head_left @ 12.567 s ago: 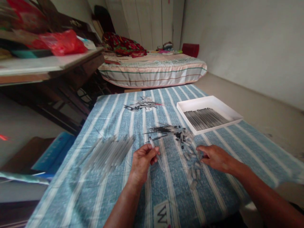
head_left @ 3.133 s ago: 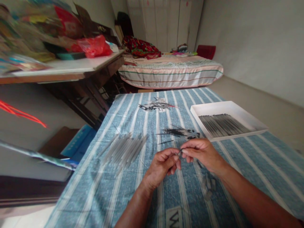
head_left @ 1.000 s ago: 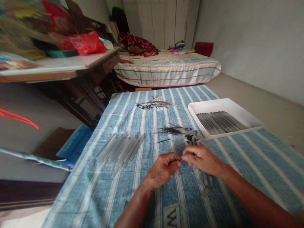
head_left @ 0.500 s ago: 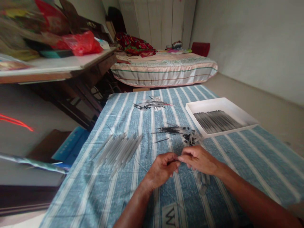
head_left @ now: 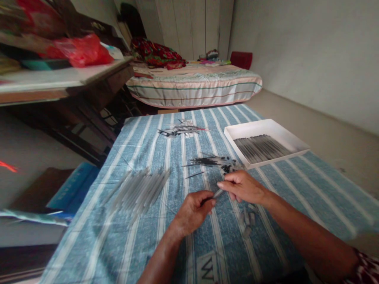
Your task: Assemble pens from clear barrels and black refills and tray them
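Over the middle of the cloth, my left hand (head_left: pixel 197 211) is closed round a clear pen barrel (head_left: pixel 218 193), whose end pokes out past the thumb. My right hand (head_left: pixel 244 186) pinches close by that end; whatever its fingertips hold is too small to make out. Behind the right hand lie small black and clear pen parts (head_left: pixel 229 167) beside a bundle of thin black refills (head_left: pixel 209 161). Several short grey translucent pieces (head_left: pixel 248 219) rest below the right wrist. To the left, many translucent barrels (head_left: pixel 140 191) are laid side by side.
A white box (head_left: pixel 266 161) at the right holds a row of dark-cored pens (head_left: pixel 260 148). Farther back is another pile of thin dark parts (head_left: pixel 180 130). The striped blue cloth (head_left: pixel 97 228) covers the table. A bed (head_left: pixel 195 85) and a side table (head_left: pixel 79 77) stand beyond.
My hands have drawn slightly apart, so the pen barrel's end now shows between them. The whole view has shifted, with things appearing farther left.
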A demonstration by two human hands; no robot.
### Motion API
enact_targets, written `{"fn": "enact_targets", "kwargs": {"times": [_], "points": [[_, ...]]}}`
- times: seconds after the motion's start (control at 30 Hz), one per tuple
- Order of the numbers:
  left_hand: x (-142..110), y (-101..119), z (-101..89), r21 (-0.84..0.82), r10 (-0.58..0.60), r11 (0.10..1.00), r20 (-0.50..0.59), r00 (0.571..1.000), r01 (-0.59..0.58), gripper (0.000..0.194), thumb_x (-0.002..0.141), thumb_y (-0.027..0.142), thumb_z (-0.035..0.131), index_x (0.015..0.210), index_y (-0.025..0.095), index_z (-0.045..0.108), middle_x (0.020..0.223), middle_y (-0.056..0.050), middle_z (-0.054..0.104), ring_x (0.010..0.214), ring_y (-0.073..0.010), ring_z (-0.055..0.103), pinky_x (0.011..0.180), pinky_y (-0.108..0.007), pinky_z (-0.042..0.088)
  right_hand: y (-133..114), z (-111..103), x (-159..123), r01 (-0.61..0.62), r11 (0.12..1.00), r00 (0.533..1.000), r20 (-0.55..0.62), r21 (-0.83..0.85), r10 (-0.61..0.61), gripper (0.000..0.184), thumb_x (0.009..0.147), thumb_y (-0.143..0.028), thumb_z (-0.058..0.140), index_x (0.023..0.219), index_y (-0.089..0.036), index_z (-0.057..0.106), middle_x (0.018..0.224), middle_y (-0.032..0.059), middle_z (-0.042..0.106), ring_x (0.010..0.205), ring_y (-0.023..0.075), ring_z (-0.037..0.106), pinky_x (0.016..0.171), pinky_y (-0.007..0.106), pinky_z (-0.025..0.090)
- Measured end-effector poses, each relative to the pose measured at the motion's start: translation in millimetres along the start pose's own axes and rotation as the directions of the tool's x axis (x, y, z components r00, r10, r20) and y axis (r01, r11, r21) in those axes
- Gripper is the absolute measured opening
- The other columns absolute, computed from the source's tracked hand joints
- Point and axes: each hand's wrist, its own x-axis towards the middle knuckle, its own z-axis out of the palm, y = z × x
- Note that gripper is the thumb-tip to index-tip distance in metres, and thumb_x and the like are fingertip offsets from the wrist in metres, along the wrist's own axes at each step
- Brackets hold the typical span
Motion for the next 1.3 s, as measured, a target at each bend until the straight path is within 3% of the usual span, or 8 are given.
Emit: {"fn": "enact_targets", "kwargs": {"times": [0.27, 0.47, 0.7, 0.87, 1.3], "points": [[1.5, -0.2, 0.9, 0.167, 0.119, 0.98, -0.053, 0.992, -0.108, 0.015, 0.078, 0.025, 0.056, 0.069, 0.016, 0.063, 0.066, 0.0, 0.053, 0.065, -0.0127, 0.049, 0.06, -0.024, 0.036, -0.9, -4.5, 1.3, 0.038, 0.999, 0.999, 0.001, -0.024, -0.038, 0.04, 0.084, -0.042, 0.049, 0.053, -0.019, 0.042, 0.043, -0.0041, 0.051, 0.035, 0.0059, 0.046, 0.037, 0.016, 0.034], [0.4, 5.4, 0.8, -0.063, -0.019, 0.998, -0.121, 0.992, 0.011, 0.017, 0.073, 0.029, 0.062, 0.063, 0.015, 0.06, 0.058, 0.003, 0.047, 0.054, -0.0089, 0.04, 0.051, -0.022, 0.031, 8.2, -22.8, -2.3, 0.01, 1.0, 0.994, -0.105, 0.008, -0.009, 0.037, 0.083, -0.046, 0.049, 0.057, -0.019, 0.044, 0.046, -0.0037, 0.055, 0.035, 0.0074, 0.048, 0.037, 0.017, 0.034], [4.0, 2.9, -2.3, -0.31, -0.123, 0.949, -0.22, 0.968, 0.05, 0.022, 0.069, 0.032, 0.066, 0.061, 0.016, 0.053, 0.053, 0.003, 0.055, 0.046, -0.0071, 0.041, 0.046, -0.02, 0.029, 50.5, -50.3, -14.4, -0.115, 0.989, 0.972, -0.217, -0.093, 0.093, 0.025, 0.077, -0.038, 0.053, 0.061, -0.019, 0.051, 0.046, -0.0053, 0.053, 0.037, 0.0086, 0.047, 0.04, 0.02, 0.036], [7.6, 1.4, -2.7, -0.432, -0.182, 0.9, -0.276, 0.944, 0.047, 0.023, 0.066, 0.034, 0.069, 0.066, 0.017, 0.052, 0.055, 0.002, 0.062, 0.038, -0.006, 0.041, 0.04, -0.02, 0.029, 70.0, -48.0, -24.2, -0.177, 0.979, 0.97, -0.188, -0.097, 0.156, 0.019, 0.074, -0.035, 0.055, 0.063, -0.019, 0.054, 0.045, -0.0058, 0.05, 0.036, 0.0093, 0.045, 0.039, 0.021, 0.034], [10.7, -8.7, -5.3, -0.554, -0.219, 0.832, -0.316, 0.923, 0.008, 0.023, 0.068, 0.03, 0.07, 0.082, 0.015, 0.061, 0.061, -0.001, 0.066, 0.043, -0.0067, 0.049, 0.042, -0.018, 0.032, 74.7, -35.7, -28.5, -0.101, 0.94, 0.988, -0.146, -0.327, 0.055, 0.017, 0.076, -0.029, 0.053, 0.065, -0.018, 0.059, 0.052, -0.004, 0.05, 0.049, 0.0106, 0.047, 0.049, 0.022, 0.033]]}}
